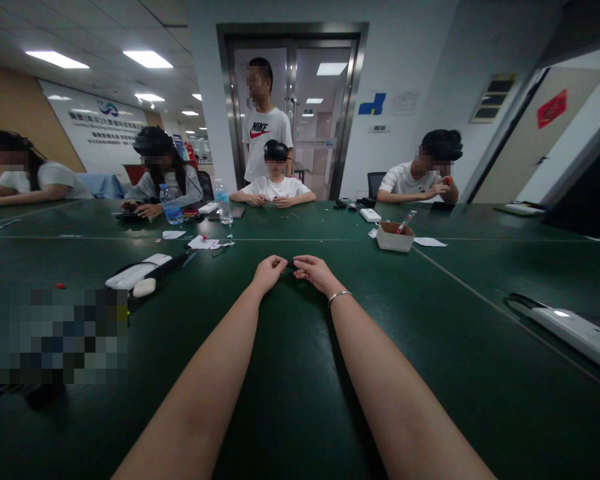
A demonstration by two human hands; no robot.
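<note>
Both my arms stretch forward over the dark green table (300, 373), and the hands meet near its middle. A small black piece (291, 264) shows between the fingertips; its kind is too small to make out. My right hand (314, 272), with a silver bracelet (340, 296) at the wrist, pinches this piece from the right. On the other side, my left hand (270, 273) is closed, thumb and forefinger pressed together at the piece's left end. The fingers cover part of it.
To the left lie a white power strip (139, 270) and a white rounded case (145, 287). Beyond my hands are paper scraps (203, 243), bottles (224, 203) and a small box (395, 238). Another power strip (575, 327) lies right. Several people sit opposite; one person (267, 133) stands.
</note>
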